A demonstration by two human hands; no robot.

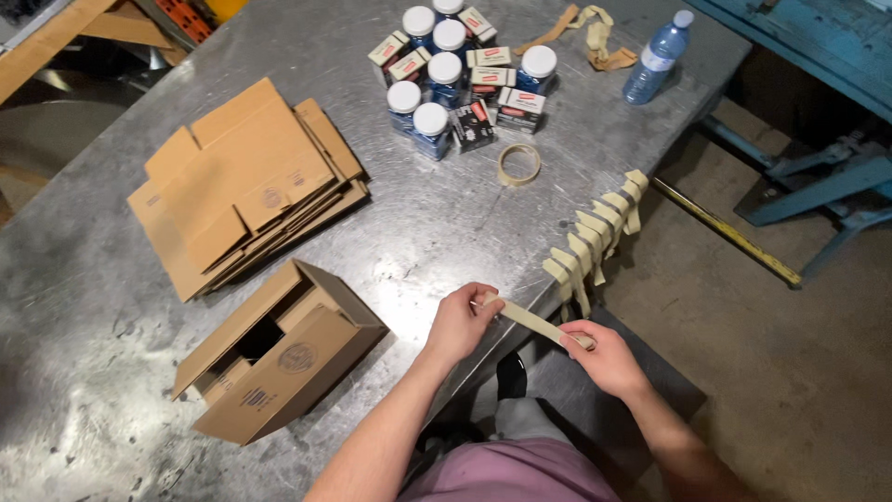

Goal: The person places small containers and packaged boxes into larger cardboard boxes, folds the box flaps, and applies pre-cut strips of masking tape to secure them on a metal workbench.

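Both hands hold one strip of tan tape [536, 323] stretched between them at the near edge of the desk: the left hand [460, 323] pinches its upper end between thumb and fingers, and the right hand [604, 355] grips the lower end, just off the desk's edge. The hands are apart, joined only by the strip, which runs at a slant from upper left to lower right.

From largest to smallest around them: the grey metal desk [446, 223], scuffed and shiny, carries everything. A stack of flattened cardboard boxes [243, 186] lies at the left. Nearer the person, an assembled cardboard box [279, 351] lies on its side with its flaps partly open, just left of the left hand. At the far side stands a cluster of blue jars with white lids [444, 70], mixed with small printed cartons [519, 110]. A clear plastic water bottle [658, 58] stands near the far right corner, and beside it lie some crumpled scraps of tan tape [595, 37]. A row of cut tape strips [595, 240] hangs from the right edge of the desk, just beyond the right hand. A roll of tan tape [518, 165] lies flat between the jars and those strips.
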